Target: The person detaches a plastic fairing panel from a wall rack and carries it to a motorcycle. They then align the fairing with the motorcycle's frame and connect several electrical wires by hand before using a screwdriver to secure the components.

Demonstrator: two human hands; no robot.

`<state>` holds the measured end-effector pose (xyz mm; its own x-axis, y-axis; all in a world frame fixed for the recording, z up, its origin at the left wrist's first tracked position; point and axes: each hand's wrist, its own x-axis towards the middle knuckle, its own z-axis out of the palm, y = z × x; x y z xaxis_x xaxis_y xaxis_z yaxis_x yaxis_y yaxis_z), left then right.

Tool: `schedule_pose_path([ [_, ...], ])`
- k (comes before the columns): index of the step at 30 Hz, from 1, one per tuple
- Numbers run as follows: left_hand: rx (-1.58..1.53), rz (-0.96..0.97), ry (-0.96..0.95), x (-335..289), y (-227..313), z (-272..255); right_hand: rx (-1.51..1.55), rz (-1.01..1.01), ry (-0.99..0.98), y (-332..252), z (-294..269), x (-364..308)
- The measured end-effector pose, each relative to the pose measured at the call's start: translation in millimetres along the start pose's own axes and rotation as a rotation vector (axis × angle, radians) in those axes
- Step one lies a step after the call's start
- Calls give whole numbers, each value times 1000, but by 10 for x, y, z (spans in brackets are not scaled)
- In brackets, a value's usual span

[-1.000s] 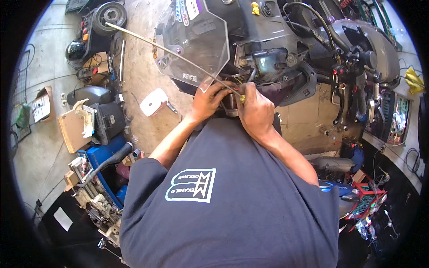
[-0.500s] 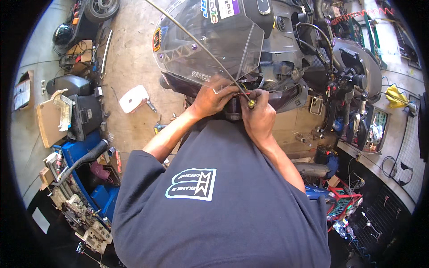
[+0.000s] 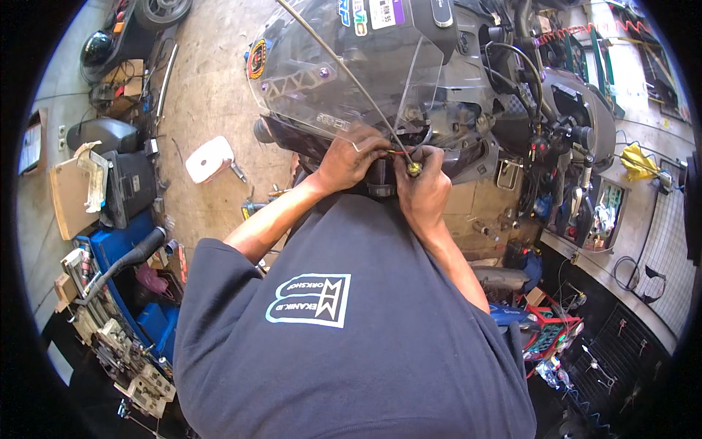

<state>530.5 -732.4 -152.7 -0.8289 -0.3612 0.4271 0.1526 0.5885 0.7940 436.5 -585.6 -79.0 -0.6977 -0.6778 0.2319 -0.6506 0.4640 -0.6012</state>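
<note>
In front of my chest, both hands are drawn close together at the edge of a dark motorcycle fairing [image 3: 468,157], beneath a clear windscreen [image 3: 351,77]. My left hand [image 3: 349,159] is closed, its fingertips pinching a thin red wire [image 3: 397,153] that spans the small gap between the hands. My right hand [image 3: 424,183] is closed too, thumb and fingers at the wire's other end. A long thin metal rod [image 3: 340,64] slants down to that hand, with a yellow-green end [image 3: 414,169] against its fingers. Whether the rod is gripped is unclear.
A white oblong piece [image 3: 210,159] lies on the floor to the left, near a power tool [image 3: 252,209]. Farther left are a blue cabinet [image 3: 117,245] and a black box [image 3: 131,186]. Handlebar parts [image 3: 578,139] and a red crate [image 3: 552,329] are at the right.
The view has shifted slightly, so the surroundings sit a little farther left. Both hands keep nearly the same pose, with the red wire still between them.
</note>
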Motion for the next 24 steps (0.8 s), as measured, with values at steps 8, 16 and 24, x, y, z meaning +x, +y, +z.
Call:
schedule_pose_path([
  [8, -76, -119, 58, -86, 21, 120, 87, 9, -26, -1, -63, 58],
  [16, -5, -57, 119, -92, 58, 132, 83, 63, -61, 1, -61, 62],
  [24, -2, -85, 115, -132, 28, 190, 82, 69, -52, -10, -48, 72],
])
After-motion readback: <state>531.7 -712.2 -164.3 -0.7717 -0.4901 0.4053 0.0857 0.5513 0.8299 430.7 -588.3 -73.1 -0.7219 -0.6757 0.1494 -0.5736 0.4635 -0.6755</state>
